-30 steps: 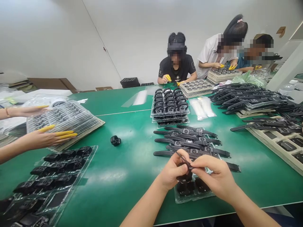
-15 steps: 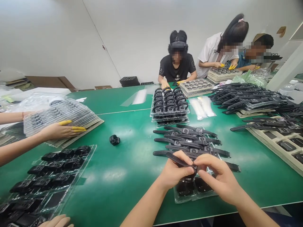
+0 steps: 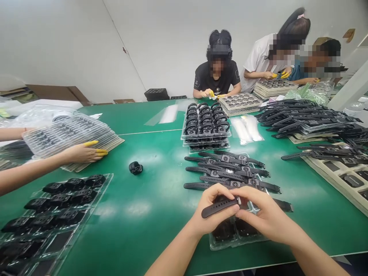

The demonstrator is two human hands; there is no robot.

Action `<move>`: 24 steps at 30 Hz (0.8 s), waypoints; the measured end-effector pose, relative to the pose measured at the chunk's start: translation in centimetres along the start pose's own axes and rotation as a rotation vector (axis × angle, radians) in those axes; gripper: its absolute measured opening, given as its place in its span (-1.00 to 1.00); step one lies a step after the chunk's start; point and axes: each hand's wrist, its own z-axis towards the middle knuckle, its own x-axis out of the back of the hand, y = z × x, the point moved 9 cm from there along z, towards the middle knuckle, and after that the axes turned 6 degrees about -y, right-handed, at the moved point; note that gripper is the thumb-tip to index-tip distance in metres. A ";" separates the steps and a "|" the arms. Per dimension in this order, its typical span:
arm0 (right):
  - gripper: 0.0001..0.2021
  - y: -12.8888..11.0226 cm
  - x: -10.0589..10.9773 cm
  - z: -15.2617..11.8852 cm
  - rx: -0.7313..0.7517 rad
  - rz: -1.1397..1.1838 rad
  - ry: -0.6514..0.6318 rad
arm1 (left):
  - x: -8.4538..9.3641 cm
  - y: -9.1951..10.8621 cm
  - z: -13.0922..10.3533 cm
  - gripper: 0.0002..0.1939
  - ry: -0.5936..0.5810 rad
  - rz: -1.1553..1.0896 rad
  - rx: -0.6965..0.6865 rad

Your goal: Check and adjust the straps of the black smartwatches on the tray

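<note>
My left hand (image 3: 208, 214) is closed round a black smartwatch, its punched strap (image 3: 219, 207) lying across the thumb. Thumb and fingers of my right hand (image 3: 266, 214) pinch the same watch at the strap's bright metal end. The watch's body is mostly hidden by my fingers. Under both hands is a clear plastic tray (image 3: 212, 245) with dark watches in its pockets. Just beyond, several smartwatches (image 3: 230, 168) lie flat in rows, straps spread and sensor backs up. A single closed-up watch (image 3: 135, 167) rests on the green table (image 3: 155, 203) to the left.
A tray of buckled watches (image 3: 60, 201) fills the near left. A co-worker's yellow-tipped hand (image 3: 90, 152) steadies stacked clear trays (image 3: 74, 132). Ahead stands a watch tray stack (image 3: 205, 126); piled watches (image 3: 310, 119) and a beige tray (image 3: 342, 184) are right. Several co-workers sit or stand opposite.
The strap in my hands has swung down, from pointing up and left to lying over my left thumb. The co-worker's hand at the near left edge has gone from view.
</note>
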 end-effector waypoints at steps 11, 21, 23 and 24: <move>-0.81 1.0 -0.1 -1.0 -0.048 0.085 0.167 | -0.3 -1.3 0.0 -0.63 0.064 -0.325 0.055; -0.85 0.8 0.0 -0.8 -0.043 0.017 0.191 | -0.6 -0.6 0.1 -0.65 -0.037 -0.143 0.158; -0.84 0.7 0.0 -0.8 -0.041 0.007 0.189 | -0.5 -0.4 0.2 -0.66 -0.033 -0.103 0.142; -0.85 0.7 -0.1 -0.8 -0.043 0.010 0.185 | -0.4 -0.5 0.2 -0.68 -0.017 -0.092 0.139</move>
